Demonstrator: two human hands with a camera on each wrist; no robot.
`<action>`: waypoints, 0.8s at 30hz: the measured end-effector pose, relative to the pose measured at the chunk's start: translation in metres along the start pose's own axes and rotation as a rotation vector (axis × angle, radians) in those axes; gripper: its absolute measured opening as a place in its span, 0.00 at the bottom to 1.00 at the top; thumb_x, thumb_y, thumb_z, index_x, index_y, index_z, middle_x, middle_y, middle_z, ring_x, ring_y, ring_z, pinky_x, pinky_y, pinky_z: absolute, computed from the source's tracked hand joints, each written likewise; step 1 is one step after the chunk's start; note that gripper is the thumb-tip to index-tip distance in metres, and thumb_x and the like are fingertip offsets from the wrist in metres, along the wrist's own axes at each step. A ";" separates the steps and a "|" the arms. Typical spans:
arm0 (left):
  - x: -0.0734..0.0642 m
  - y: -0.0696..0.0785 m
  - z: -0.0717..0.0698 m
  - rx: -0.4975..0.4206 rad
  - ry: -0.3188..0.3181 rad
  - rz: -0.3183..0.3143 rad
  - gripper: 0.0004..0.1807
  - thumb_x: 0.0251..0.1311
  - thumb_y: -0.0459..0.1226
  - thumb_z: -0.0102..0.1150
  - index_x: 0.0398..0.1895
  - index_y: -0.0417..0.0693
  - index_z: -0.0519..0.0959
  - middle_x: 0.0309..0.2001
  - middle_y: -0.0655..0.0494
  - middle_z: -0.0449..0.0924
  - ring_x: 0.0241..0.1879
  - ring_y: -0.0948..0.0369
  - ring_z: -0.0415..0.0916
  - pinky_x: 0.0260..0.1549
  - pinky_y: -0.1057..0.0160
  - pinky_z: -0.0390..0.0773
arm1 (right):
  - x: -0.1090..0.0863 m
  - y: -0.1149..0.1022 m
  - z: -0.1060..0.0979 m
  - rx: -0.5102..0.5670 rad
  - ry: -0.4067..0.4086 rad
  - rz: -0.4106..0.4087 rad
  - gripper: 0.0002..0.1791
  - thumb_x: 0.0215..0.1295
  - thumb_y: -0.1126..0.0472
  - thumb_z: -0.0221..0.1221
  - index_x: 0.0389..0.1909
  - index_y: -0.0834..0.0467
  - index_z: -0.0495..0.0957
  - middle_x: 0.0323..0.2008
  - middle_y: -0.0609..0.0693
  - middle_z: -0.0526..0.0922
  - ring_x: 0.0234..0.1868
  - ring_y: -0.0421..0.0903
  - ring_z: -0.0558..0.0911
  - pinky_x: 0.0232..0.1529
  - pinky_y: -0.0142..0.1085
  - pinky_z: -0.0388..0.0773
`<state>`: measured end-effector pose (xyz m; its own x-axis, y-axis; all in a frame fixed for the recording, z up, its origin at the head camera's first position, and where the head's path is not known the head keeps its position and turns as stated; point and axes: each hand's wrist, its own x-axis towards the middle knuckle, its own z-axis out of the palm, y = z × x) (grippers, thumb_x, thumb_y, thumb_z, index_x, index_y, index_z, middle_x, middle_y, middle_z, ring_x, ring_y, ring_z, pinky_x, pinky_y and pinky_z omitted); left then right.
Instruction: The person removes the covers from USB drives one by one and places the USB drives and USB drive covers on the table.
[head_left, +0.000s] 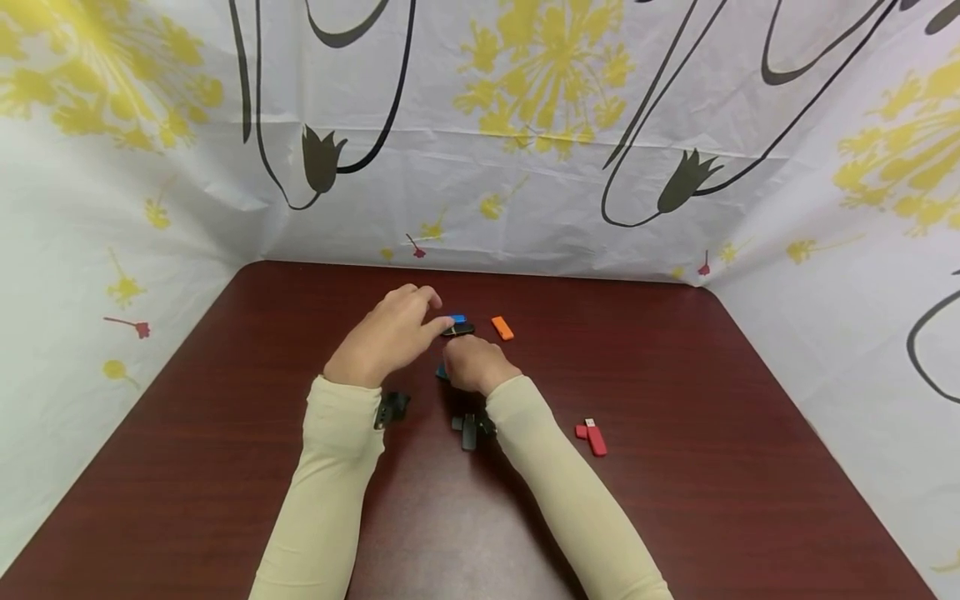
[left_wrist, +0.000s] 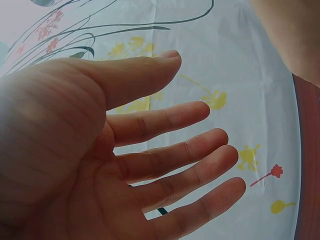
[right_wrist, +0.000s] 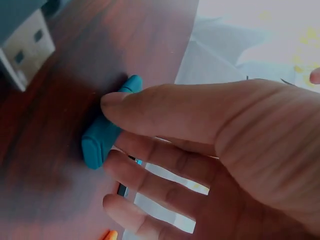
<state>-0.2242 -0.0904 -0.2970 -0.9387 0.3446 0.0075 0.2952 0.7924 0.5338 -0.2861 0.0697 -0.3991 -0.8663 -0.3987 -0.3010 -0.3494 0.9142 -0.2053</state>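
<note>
My right hand (head_left: 474,364) is low over the middle of the table. In the right wrist view its thumb and forefinger pinch a teal USB flash drive (right_wrist: 100,137), which lies at the table surface; its cap end faces up the frame. Farther left, my left hand (head_left: 393,329) hovers with spread fingers and holds nothing. In the left wrist view its palm and fingers (left_wrist: 185,150) show bare. Close to the left thumb lie a blue flash drive (head_left: 457,318) and a black flash drive (head_left: 462,330), partly hidden by the thumb.
An orange flash drive (head_left: 502,328) lies beyond my right hand. A dark grey USB drive (head_left: 468,433) sits nearer me, beside the right wrist. To the right is a red USB drive (head_left: 596,440) with its metal plug showing. A patterned sheet (head_left: 480,208) stands behind the table (head_left: 675,367).
</note>
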 end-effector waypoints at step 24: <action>-0.003 0.005 0.001 -0.008 0.009 0.008 0.24 0.82 0.48 0.57 0.68 0.42 0.76 0.65 0.45 0.75 0.58 0.50 0.76 0.58 0.49 0.81 | -0.071 -0.001 -0.057 0.058 0.270 -0.005 0.11 0.72 0.60 0.69 0.52 0.56 0.83 0.48 0.52 0.84 0.43 0.52 0.84 0.46 0.52 0.85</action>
<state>-0.2201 -0.0875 -0.2951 -0.9378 0.3466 0.0198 0.3016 0.7854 0.5406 -0.2442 0.1015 -0.3246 -0.9311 -0.3624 -0.0421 -0.3398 0.9034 -0.2615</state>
